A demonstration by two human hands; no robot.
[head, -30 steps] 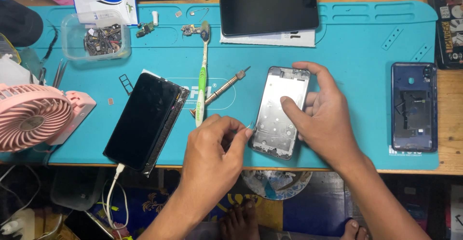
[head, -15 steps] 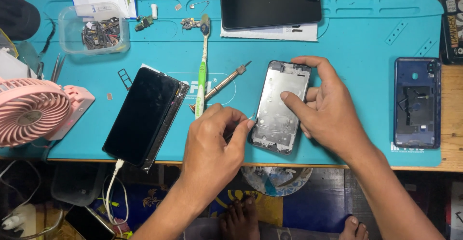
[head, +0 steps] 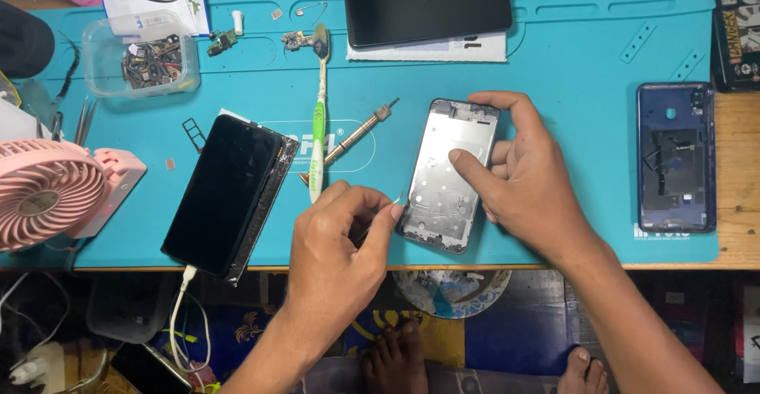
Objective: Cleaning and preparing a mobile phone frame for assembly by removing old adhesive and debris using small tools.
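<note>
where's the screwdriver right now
In the head view the screwdriver lies slanted on the teal mat, left of centre, between the green-handled toothbrush and the silver phone frame under the right hand.

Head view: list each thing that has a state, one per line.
Phone frame: stripped bare, flat on the mat, pinned by the right hand.
Left hand: pinching something thin by the frame's edge.
Black phone: screen dark, cable plugged in.
Blue back cover: off, inside up.
Fan: cannot tell if running.
</note>
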